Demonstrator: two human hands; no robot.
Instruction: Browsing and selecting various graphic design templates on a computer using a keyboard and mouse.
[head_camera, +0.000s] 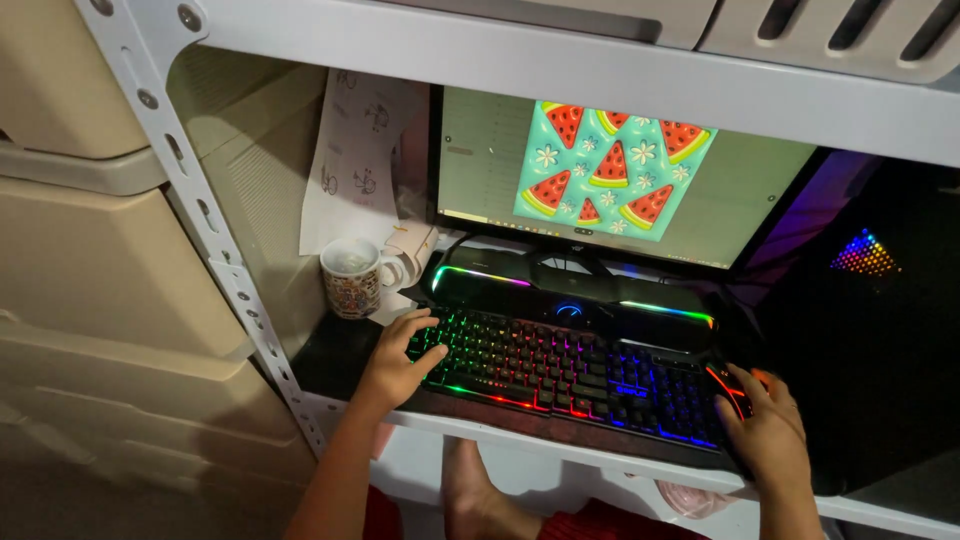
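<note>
Head view looks down on a backlit keyboard (570, 375) glowing in rainbow colours on a white shelf (560, 445) of a metal rack. Far left of the keyboard stand beige plastic drawers (110, 290), and just left of it, a little behind, sits a patterned mug (352, 277) with a sheet of line drawings (358, 150) hanging above it. The left hand (400, 358) rests on the keyboard's left end, open, fingers spread loosely over the keys. Behind the keyboard lies a lit soundbar (570, 295), and behind that a monitor (610, 180) showing a watermelon-slice pattern. At the keyboard's right end the right hand (765, 425) is cupped over a mouse (735, 385) with red lighting, fingers curled around it. Right of the keyboard stands a dark computer case (870, 330) with coloured lights.
</note>
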